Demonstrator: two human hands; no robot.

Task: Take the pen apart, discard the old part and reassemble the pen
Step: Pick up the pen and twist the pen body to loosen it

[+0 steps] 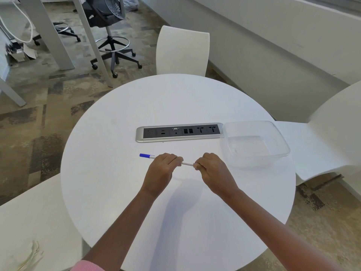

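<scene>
Table (121,192): round, white, carrying all items listed below.
Container (281,141): clear plastic, at right edge, just beside power strip.
Power strip (178,132): silver, recessed near centre, beyond hands.
Left hand (162,169): closed around pen near capped end.
Right hand (212,171): closed around pen's other end.
Pen (187,163): white barrel, held level above table between both hands.
Cap (144,155): blue, protruding left of left hand.

Office: swivel chair (109,26), table power strip (179,132).
</scene>
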